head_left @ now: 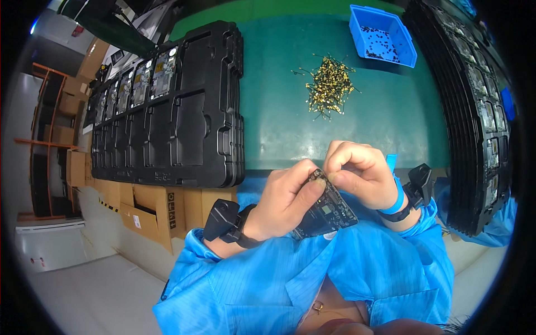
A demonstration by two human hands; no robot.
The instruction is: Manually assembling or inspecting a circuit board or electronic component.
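Note:
My left hand (285,198) grips a small dark circuit board (329,211) by its upper left corner, holding it tilted above my lap. My right hand (357,170) is curled over the board's top edge, its thumb and fingers pinched together where a small gold piece (319,174) shows at the board's corner. Both wrists wear black bands, and blue sleeves cover my forearms.
A green mat (290,128) covers the table. A pile of small gold parts (329,85) lies at mid table, with a blue bin (385,36) of black bits behind it. Black trays (184,123) with several boards stand left; another tray stack (480,123) stands right. Cardboard boxes (151,209) sit below.

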